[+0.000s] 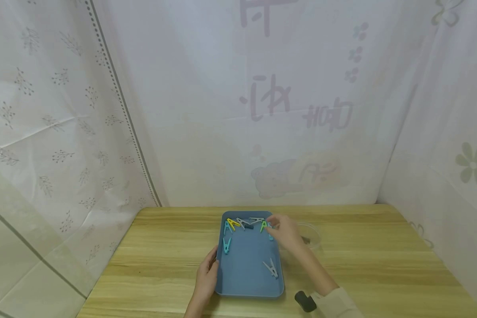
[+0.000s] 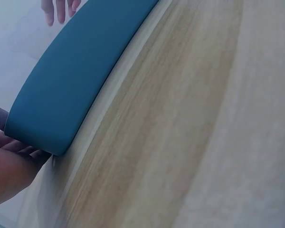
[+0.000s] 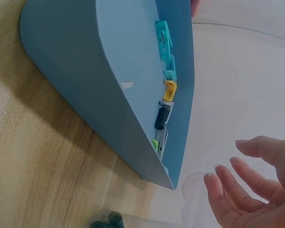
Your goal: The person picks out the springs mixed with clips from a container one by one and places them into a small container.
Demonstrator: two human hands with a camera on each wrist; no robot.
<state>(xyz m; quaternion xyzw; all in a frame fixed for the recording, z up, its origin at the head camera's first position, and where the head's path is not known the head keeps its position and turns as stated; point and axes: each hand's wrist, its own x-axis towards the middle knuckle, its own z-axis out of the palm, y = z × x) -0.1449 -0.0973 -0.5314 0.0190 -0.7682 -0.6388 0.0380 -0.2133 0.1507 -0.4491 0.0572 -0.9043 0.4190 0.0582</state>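
Note:
A blue rectangular tray [image 1: 249,282] stands on the table, and my left hand [image 1: 206,276] grips its left side near the front. Along its back and left lie several clothespins: a yellow clothespin [image 1: 233,224], turquoise clothespins [image 3: 164,40], grey ones and a green clothespin [image 1: 263,226]. A small black ribbed piece [image 3: 162,117] lies among them. One grey clothespin [image 1: 272,268] sits apart at the front right. Over the back right corner hovers my right hand [image 1: 284,232], fingers loosely bent. Nothing shows between them in the right wrist view.
Just right of the tray is a clear round container [image 1: 314,232] with dark pieces [image 3: 108,221] inside, partly hidden by my right forearm. The wooden table [image 1: 369,256] ends at hanging printed curtains [image 1: 198,132] at the back and sides.

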